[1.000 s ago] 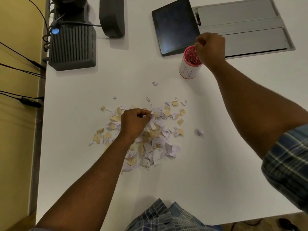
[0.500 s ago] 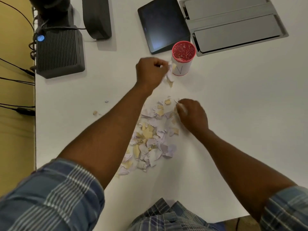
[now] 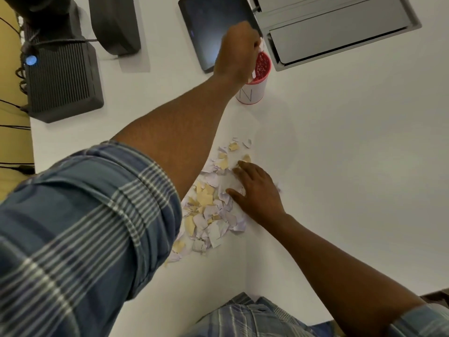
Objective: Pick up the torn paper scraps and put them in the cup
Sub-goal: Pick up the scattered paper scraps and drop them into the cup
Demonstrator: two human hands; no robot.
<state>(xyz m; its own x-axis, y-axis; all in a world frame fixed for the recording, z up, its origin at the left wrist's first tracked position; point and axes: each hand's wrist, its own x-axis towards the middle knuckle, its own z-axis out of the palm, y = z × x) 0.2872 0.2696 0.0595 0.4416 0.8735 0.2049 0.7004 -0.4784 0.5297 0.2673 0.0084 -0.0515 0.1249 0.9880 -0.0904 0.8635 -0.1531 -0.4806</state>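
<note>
A pile of torn white and tan paper scraps (image 3: 209, 210) lies on the white table (image 3: 340, 166). Behind it stands a white cup with a red inside (image 3: 255, 86). My left hand (image 3: 237, 57) hovers over the cup's left rim, fingers curled round a few white scraps at the cup's mouth. It hides part of the cup. My right hand (image 3: 255, 190) lies on the right edge of the pile, its fingers spread over the scraps.
A dark tablet (image 3: 209, 27) lies just behind the cup. A grey metal hatch (image 3: 340, 32) is set in the table at the back right. A black ribbed box (image 3: 60, 83) with cables and a dark stand (image 3: 114, 23) sit at the back left.
My left hand has carried its scraps from beside the cup to above its mouth. My right hand has opened and slid down onto the pile's right side. The camera moved closer.
</note>
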